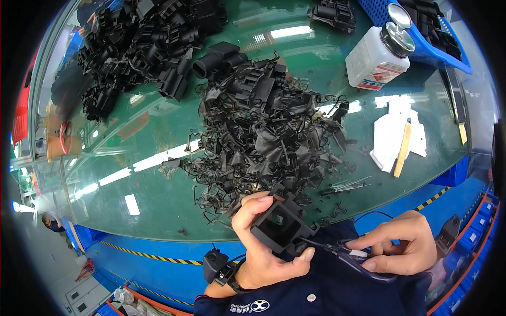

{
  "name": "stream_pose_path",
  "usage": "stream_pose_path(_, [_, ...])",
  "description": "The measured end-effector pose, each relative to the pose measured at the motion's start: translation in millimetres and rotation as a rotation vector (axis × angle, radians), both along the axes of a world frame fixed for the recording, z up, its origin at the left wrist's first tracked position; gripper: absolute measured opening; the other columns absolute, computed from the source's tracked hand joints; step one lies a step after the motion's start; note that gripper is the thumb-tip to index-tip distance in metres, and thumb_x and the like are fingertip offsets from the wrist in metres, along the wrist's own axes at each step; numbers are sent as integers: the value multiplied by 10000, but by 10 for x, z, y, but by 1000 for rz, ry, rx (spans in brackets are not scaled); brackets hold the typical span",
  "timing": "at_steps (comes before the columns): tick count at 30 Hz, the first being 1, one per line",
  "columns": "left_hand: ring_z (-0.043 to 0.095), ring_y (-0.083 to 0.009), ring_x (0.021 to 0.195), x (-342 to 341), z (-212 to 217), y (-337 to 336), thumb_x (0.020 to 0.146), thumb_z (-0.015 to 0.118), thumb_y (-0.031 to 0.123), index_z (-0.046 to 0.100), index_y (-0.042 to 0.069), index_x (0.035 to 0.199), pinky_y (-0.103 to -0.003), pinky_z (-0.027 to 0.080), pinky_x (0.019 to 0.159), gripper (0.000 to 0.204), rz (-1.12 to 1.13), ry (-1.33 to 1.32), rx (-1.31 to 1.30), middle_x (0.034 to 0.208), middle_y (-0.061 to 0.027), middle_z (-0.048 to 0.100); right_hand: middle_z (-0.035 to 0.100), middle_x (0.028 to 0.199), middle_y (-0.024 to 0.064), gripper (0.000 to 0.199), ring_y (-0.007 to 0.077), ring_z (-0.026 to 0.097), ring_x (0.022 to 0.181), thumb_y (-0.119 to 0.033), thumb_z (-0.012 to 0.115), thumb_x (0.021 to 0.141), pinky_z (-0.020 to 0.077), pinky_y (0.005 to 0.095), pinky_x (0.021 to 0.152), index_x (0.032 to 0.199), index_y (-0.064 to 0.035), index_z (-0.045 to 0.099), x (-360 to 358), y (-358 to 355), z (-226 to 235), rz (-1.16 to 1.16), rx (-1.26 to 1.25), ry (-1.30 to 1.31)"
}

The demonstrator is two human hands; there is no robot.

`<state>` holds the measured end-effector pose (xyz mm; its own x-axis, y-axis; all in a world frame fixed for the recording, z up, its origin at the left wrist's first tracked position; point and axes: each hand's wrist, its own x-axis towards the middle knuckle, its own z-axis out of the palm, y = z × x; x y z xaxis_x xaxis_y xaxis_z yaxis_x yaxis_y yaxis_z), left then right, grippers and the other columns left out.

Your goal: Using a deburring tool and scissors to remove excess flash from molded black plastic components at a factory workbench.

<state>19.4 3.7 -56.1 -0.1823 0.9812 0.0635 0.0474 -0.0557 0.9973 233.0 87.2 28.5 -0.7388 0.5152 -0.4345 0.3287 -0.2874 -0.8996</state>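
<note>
My left hand (263, 266) grips a black plastic housing (280, 224) with a square opening, thumb and fingers around its sides. In my right hand (398, 245) is a pair of thin-tipped pliers (337, 248) with dark curved handles. Their tips touch or nearly touch the lower right edge of the housing; the exact contact is too small to tell. Just beyond both hands, a large heap of black plastic scraps (263, 137) lies on the green table (158, 184).
More black housings (142, 47) are piled at the far left. At the far right stand a white pump bottle (377, 58) and a blue basket (458, 62). Nearer lie white sheets (387, 131) with a yellow strip (403, 150), and thin metal pins (348, 186).
</note>
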Motion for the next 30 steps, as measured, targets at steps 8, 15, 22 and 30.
stream_pose_path(8, [446,-256,993,-21,-74,15,556,786,177,230,13,1216,-371,404,848,878,-109,-162,55,1116,-186,333,518,521,-10,317,7,336,418,26,634,651,230,183,412,964,77,625,234,-4,-222,-565,363,-62])
stream_pose_path(15, [461,-252,980,-18,-93,67,545,811,198,254,36,1191,-357,426,822,869,-153,-252,140,1103,-182,347,527,736,48,313,150,440,586,-39,698,644,336,261,529,951,-42,640,-83,210,-668,-423,1052,-430])
stream_pose_path(22, [472,-246,978,-16,-99,84,519,853,244,253,40,1194,-358,435,819,926,-187,-305,99,1104,-174,360,485,848,83,265,234,501,726,-32,688,610,388,320,636,850,6,580,-239,80,-663,-82,1217,-353])
stream_pose_path(30, [522,-280,1000,-4,-101,112,484,888,273,257,51,1202,-391,446,852,981,-231,-548,66,1124,-155,392,486,841,82,179,198,491,669,-35,583,664,402,287,605,834,18,587,-168,18,-725,96,1308,-370])
